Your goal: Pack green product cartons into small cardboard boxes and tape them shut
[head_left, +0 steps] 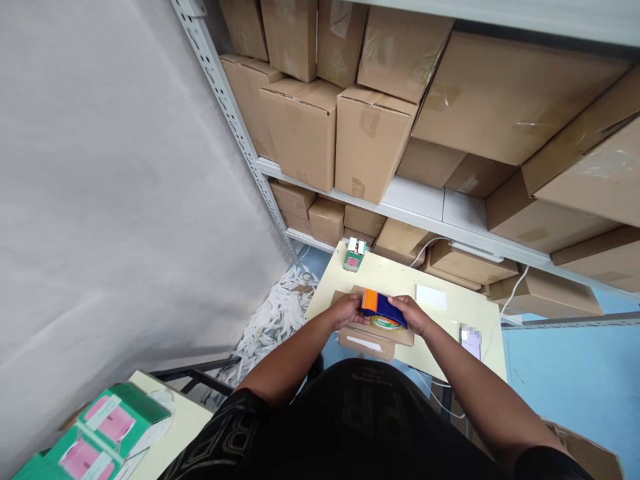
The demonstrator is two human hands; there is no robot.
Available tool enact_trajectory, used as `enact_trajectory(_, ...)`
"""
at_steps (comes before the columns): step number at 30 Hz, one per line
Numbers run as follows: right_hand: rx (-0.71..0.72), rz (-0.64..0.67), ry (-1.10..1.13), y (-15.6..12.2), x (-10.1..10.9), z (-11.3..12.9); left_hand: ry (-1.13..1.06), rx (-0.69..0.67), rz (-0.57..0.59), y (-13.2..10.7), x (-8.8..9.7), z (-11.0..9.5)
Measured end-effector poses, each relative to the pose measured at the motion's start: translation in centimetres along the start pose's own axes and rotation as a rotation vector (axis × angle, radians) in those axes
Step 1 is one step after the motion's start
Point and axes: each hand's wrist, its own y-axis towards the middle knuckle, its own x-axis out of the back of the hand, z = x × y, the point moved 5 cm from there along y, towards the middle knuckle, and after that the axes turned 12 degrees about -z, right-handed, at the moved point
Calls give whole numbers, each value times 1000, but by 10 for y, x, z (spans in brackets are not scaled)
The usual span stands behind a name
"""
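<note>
Both hands are on a tape dispenser (pixel 386 309), dark blue with an orange end, with a roll of tape showing a green and yellow label on its near side. My left hand (pixel 347 312) has its fingers closed around the orange end. At the blue end, my right hand (pixel 411 315) grips with the thumb on top; its other fingers are mostly hidden. Under the dispenser, an opened-out cardboard box (pixel 407 338) lies at the near edge of the pale table (pixel 325 283), one flap (pixel 370 345) hanging toward me.
A green and pink box (pixel 354 255) stands at the table's far left corner. A white slip (pixel 431 297) and a phone (pixel 470 342) lie to the right. Shelves of cardboard boxes (pixel 370 140) rise behind. Paper strips (pixel 275 317) cover the floor left. More green boxes (pixel 107 423) sit lower left.
</note>
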Motion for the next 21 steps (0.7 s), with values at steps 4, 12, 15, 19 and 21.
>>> enact_trajectory(4,6,-2,-19,0,1,-1,-31,10,-9,-4,0,-6)
enact_trajectory(12,0,-16,9,0,0,-1,-69,143,37,-1,0,2)
enact_trajectory(15,2,-20,-16,-2,-1,3,-51,112,40,2,2,4)
enact_trajectory(19,24,-14,-124,-3,0,12,-20,34,29,6,5,-6)
enact_trajectory(21,25,-9,-169,-2,3,17,-3,-10,3,7,11,-17)
